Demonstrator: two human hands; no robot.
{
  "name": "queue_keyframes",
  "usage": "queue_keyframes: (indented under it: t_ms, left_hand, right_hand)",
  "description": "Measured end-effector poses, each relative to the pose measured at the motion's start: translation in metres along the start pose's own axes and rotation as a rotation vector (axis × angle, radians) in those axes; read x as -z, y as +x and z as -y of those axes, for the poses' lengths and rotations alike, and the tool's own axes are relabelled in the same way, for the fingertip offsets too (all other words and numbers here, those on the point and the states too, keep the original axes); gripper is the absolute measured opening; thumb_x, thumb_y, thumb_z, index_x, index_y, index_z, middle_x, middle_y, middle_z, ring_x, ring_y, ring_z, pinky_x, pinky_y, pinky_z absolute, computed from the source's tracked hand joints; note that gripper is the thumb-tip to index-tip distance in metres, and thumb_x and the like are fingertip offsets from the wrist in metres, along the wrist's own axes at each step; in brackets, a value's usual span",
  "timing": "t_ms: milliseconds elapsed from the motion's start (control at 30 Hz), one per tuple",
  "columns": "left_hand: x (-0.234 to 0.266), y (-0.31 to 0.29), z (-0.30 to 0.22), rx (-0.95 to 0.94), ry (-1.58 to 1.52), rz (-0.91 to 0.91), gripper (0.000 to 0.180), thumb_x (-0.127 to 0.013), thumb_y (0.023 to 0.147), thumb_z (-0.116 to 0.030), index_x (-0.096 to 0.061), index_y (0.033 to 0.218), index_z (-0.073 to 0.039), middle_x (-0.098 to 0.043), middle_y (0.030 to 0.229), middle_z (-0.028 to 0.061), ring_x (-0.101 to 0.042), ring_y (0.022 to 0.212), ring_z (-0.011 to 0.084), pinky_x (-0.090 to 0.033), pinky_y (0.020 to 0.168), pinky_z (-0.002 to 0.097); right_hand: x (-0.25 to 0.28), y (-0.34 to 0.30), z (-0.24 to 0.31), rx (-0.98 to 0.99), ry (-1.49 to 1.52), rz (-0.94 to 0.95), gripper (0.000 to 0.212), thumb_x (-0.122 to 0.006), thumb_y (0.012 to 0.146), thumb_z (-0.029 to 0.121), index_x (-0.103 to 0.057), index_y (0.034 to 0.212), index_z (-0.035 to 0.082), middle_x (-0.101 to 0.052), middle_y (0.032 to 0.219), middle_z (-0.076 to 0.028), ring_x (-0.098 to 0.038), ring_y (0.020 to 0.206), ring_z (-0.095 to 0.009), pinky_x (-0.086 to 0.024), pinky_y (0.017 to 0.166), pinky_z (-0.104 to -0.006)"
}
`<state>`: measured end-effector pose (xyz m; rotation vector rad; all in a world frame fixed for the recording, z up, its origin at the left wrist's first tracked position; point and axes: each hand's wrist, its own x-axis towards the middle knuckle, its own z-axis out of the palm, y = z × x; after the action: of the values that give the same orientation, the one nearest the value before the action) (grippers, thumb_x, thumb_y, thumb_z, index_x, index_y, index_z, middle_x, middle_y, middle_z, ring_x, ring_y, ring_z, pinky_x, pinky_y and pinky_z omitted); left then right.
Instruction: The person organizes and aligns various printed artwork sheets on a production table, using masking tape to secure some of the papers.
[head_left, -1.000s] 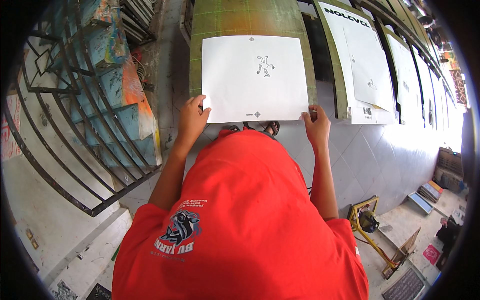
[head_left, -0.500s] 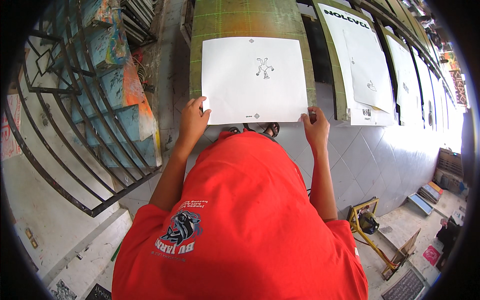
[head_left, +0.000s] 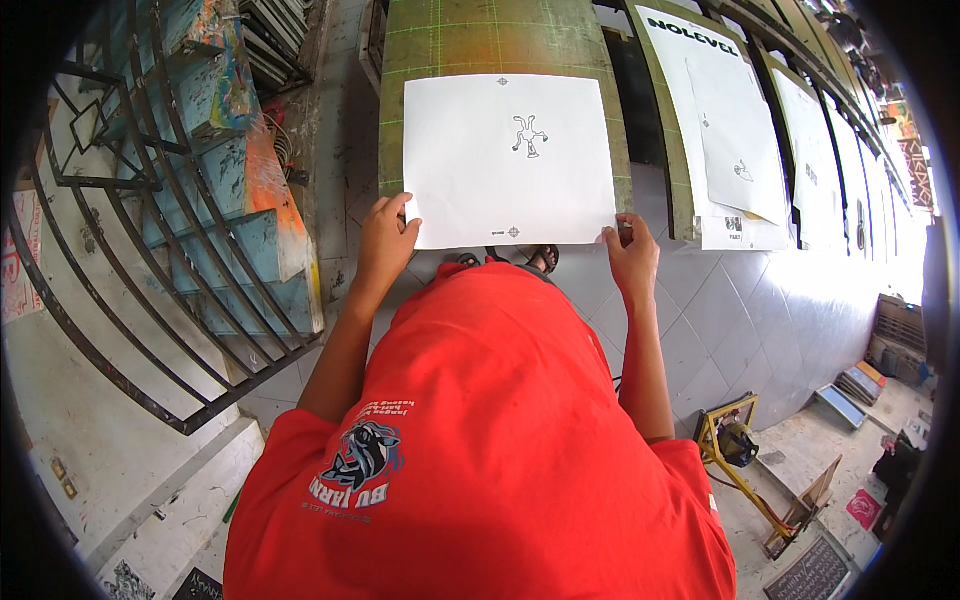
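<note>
A large white sheet of paper lies over a green board marked with grid lines. Its near edge reaches out past the board toward me. On the paper are a small line drawing of a figure, upside down to me, and round cross marks at the far and near edges. My left hand pinches the near left corner, thumb at the edge. At the near right corner, my right hand grips the paper between thumb and fingers.
To the right, more boards carry printed sheets in a row. A black metal railing curves along the left, before paint-stained blue blocks. A yellow frame stands at the lower right on the tiled floor.
</note>
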<state>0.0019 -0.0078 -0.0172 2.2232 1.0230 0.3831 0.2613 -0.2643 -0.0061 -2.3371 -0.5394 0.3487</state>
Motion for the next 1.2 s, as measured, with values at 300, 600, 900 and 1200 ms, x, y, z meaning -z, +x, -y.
queue_keyframes:
  t_ms: [300,600,900,1200]
  left_hand:
    - [0.003,0.000,-0.006,0.030,0.001,0.021,0.041,-0.071,0.080,-0.006,-0.061,0.119,-0.002,-0.058,0.091,0.0117,-0.056,0.057,0.0146,-0.047,0.058,0.0290]
    - [-0.001,0.001,0.000,0.026,-0.020,0.008,0.041,-0.072,0.079,-0.006,-0.061,0.119,-0.001,-0.059,0.094,0.0121,-0.055,0.057,0.0144,-0.047,0.058,0.0286]
    - [0.009,-0.010,-0.015,0.022,0.021,-0.058,0.039,-0.072,0.079,-0.011,-0.060,0.115,-0.001,-0.057,0.107,0.0152,-0.059,0.077,0.0267,-0.050,0.070,0.0353]
    - [0.015,-0.024,-0.021,-0.059,0.016,-0.044,0.038,-0.072,0.079,-0.010,-0.059,0.113,-0.001,-0.053,0.120,0.0166,-0.057,0.102,0.0326,-0.050,0.082,0.0382]
  right_hand:
    - [0.000,0.000,-0.002,0.023,-0.004,-0.007,0.028,-0.068,0.082,0.017,-0.064,0.106,0.003,-0.068,0.074,-0.014,-0.067,0.068,-0.029,-0.050,0.068,-0.0391]
    - [0.000,0.000,0.000,0.010,-0.006,-0.013,0.028,-0.068,0.082,0.018,-0.063,0.106,0.003,-0.069,0.075,-0.014,-0.067,0.069,-0.029,-0.050,0.068,-0.0391]
    - [0.003,-0.007,0.007,0.022,-0.136,-0.039,0.034,-0.071,0.083,0.025,-0.062,0.107,0.003,-0.069,0.075,-0.015,-0.068,0.071,-0.032,-0.050,0.067,-0.0408]
    - [0.035,-0.031,-0.026,-0.091,-0.135,-0.085,0.037,-0.072,0.083,0.028,-0.062,0.109,0.004,-0.069,0.074,-0.014,-0.067,0.069,-0.029,-0.051,0.066,-0.0397]
